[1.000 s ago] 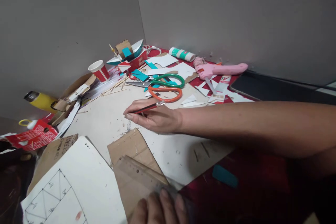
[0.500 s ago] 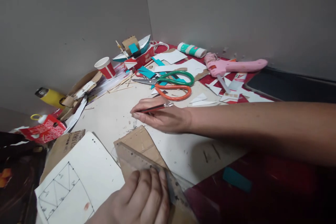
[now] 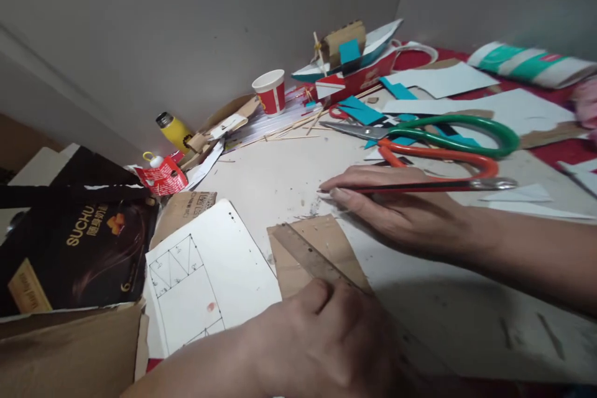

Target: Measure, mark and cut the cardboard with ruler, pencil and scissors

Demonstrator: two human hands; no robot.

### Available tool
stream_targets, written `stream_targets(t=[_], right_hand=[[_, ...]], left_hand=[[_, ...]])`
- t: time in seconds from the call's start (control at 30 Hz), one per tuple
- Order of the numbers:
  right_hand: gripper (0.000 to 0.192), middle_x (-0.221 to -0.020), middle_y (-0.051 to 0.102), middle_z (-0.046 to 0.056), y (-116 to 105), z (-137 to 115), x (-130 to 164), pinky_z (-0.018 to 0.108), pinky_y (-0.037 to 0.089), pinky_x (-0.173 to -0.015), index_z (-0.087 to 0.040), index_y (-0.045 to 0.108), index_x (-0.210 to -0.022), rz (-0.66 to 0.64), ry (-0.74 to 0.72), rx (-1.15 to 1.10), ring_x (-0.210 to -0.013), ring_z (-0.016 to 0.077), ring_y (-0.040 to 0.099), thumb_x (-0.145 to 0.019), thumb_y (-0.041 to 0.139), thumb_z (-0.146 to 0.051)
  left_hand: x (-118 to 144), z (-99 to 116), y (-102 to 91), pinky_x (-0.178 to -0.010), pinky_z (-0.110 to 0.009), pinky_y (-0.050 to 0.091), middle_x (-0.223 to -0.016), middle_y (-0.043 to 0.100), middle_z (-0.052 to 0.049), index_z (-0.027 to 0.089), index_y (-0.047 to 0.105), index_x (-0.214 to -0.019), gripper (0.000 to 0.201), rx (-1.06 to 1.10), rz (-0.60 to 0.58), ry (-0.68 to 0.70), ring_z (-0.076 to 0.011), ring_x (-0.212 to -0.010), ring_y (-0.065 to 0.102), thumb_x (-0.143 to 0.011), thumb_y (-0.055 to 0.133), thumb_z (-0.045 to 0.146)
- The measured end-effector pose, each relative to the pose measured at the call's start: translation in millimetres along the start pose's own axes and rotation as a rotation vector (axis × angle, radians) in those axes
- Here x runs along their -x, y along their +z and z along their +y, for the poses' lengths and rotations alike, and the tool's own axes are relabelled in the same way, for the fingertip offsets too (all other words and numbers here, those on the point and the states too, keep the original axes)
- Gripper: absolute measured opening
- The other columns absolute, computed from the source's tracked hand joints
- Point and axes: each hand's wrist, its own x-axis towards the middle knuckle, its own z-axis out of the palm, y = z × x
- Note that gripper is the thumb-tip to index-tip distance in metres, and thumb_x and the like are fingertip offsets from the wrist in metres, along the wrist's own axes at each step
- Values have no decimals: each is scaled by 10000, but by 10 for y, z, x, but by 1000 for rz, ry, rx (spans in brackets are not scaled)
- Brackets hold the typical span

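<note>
My right hand (image 3: 401, 211) lies on the white work surface (image 3: 261, 180) and holds a red pencil (image 3: 433, 186) with a metal end, its tip pointing left. My left hand (image 3: 326, 342) presses down on a clear ruler (image 3: 312, 258) that lies across a brown cardboard piece (image 3: 321, 242). To the left of the cardboard rests a white sheet (image 3: 205, 273) with a pencilled drawing of a box and triangles.
Green and orange handled scissors (image 3: 438, 143) lie just beyond my right hand. A paper cup (image 3: 270, 91), a small cardboard boat model (image 3: 349, 56), a yellow bottle (image 3: 173, 130), a dark box (image 3: 69, 249), a glue tube (image 3: 532, 62) and paper scraps crowd the corner by the grey walls.
The view has swung left and closer. My left hand has come up over the ruler and cardboard and now presses on them. My right hand still rests with the pencil.
</note>
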Motion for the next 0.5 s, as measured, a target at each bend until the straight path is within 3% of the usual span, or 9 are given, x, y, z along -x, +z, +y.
stream_targets(t=[0.3,0.5], right_hand=[[189,-906,747,83,15,-3,10,344,580,-736,-208,679,-990,15,-18,38,-816,218,716,-991,494,-250],[182,-907,745,88,35,29,29,351,578,-732,-210,687,-990,26,-12,12,-815,224,713,-982,513,-261]], left_hand=[[-139,94,-212,-663,-312,539,-970,732,-90,129,691,-944,263,1,-289,-193,-213,-824,647,-955,476,280],[-149,186,-183,-751,-308,584,-1029,755,-86,104,698,-1046,263,-36,-325,-279,-234,-935,699,-914,473,132]])
